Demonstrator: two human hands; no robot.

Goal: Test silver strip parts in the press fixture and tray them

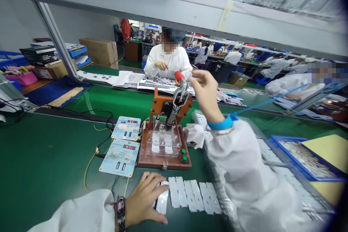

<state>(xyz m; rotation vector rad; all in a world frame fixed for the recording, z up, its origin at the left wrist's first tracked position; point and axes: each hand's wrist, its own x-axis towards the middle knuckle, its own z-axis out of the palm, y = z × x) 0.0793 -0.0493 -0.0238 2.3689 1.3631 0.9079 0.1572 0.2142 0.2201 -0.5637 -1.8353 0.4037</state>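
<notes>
My left hand point(146, 195) lies palm down on the green bench, fingers and thumb spread over a flat silvery plate point(163, 198). To the right of that plate, several similar plates point(193, 195) lie in a row. My right hand point(204, 90) is raised just right of the red knob point(178, 76) on a toggle clamp lever point(179, 98); its fingers are bent and apart, with a small gap to the knob. Below the lever, the press fixture point(164, 163) has a clear plastic block over two pale plates point(161, 144).
Two counter boxes point(119, 157) with red digits and wires stand left of the fixture. Clear trays of plates point(285, 177) and a blue bin point(307, 157) are at right. A co-worker point(168, 61) sits opposite, beneath an overhead shelf point(163, 7). A blue wrist-strap cord point(272, 98) runs rightward.
</notes>
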